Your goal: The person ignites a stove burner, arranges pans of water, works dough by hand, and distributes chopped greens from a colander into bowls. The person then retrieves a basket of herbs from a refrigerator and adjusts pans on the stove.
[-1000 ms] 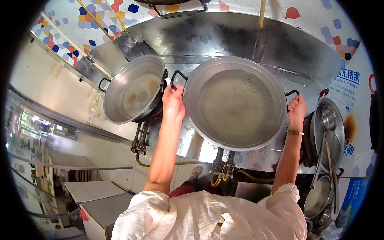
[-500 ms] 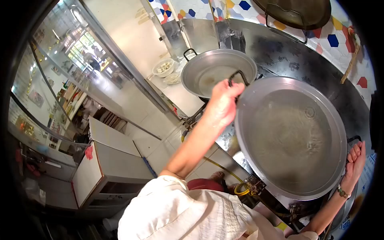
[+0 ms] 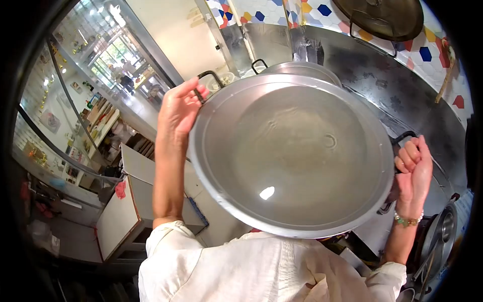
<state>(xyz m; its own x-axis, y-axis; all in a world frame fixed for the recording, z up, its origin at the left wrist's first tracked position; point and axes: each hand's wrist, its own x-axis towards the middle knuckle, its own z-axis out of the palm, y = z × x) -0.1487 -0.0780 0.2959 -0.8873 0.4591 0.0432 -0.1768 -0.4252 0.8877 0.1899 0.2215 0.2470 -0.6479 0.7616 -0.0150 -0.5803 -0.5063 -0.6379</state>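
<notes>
A large round metal pan (image 3: 216,189) with two black loop handles is held up in front of my chest. Shallow, slightly cloudy liquid (image 3: 302,156) covers its bottom, with ripples and a bright reflection on the surface. My left hand (image 3: 180,103) grips the handle on the pan's left side. On the other side, the right-hand handle is in the closed fingers of my right hand (image 3: 415,163), which has a beaded bracelet at the wrist. Partly hidden behind the held pan, a second metal pan (image 3: 307,68) stands at the back.
A dark round lid (image 3: 382,17) leans against the tiled wall at the upper right. Metal bowls and utensils (image 3: 443,231) sit at the lower right. To the left are a white cabinet (image 3: 118,216) and a glass partition. A metal splashback (image 3: 372,75) curves behind the pans.
The held pan has moved left and closer to my body, away from the stove. Both hands moved with it, still on the handles. The second pan is now mostly covered.
</notes>
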